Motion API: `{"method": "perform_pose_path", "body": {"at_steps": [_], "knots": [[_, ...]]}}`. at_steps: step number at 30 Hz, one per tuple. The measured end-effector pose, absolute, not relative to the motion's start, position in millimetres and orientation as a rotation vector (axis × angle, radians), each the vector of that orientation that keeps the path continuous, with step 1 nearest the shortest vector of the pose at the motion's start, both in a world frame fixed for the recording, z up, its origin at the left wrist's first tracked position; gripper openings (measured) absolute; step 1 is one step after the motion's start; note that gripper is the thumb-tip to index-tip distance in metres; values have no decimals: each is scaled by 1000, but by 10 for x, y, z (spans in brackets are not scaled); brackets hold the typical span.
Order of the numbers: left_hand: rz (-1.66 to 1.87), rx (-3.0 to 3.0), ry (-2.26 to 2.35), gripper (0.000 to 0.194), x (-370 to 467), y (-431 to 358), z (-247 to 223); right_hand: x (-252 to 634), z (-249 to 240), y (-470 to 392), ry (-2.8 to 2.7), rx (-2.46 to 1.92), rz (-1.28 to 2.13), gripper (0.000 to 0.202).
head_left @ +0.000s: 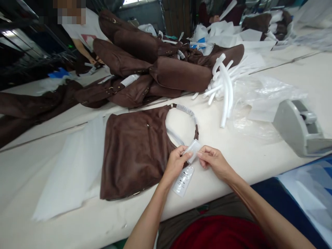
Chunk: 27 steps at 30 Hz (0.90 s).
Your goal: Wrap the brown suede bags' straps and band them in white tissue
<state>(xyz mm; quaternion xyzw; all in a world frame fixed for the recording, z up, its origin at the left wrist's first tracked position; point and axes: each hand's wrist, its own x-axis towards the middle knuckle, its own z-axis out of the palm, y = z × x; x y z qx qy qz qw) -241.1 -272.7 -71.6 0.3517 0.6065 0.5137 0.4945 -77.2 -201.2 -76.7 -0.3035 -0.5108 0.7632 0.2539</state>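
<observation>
A brown handbag [132, 152] lies flat on the table, its wrapped strap [188, 111] curving out to the right. At the strap's lower end, both hands meet on a small piece of translucent wrapping [193, 149]. My left hand [178, 159] pinches it from the left, thumb on top. The fingers of my right hand [210, 157] are closed on its right edge. Just below my left hand hangs a clear-sleeved tag [183, 181] with dark print.
Translucent sheets [72, 166] lie left of the bag. Behind it are piled brown handbags [181, 74] and white foam rods [225, 90]. A grey tape dispenser [298, 128] and clear plastic bags [269, 93] are at the right. Another person [85, 33] stands across the table.
</observation>
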Motion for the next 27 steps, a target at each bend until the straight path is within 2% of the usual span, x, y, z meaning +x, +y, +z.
{"method": "perform_pose_path", "body": {"at_steps": [6, 12, 18, 27], "knots": [[1280, 757, 1404, 34, -2443, -2752, -746, -905, -814, -2029, -1417, -1050, 2003, 46], [1297, 734, 1357, 34, -2466, -2776, -715, -971, -799, -2023, -1412, -1098, 2008, 49], [1336, 777, 1432, 32, -2444, -2772, -708, -875, -791, -1976, -1462, -996, 2060, 47], [1385, 579, 1300, 30, -2487, -2793, -664, -1002, -870, -1924, -1484, -837, 2112, 44]]}}
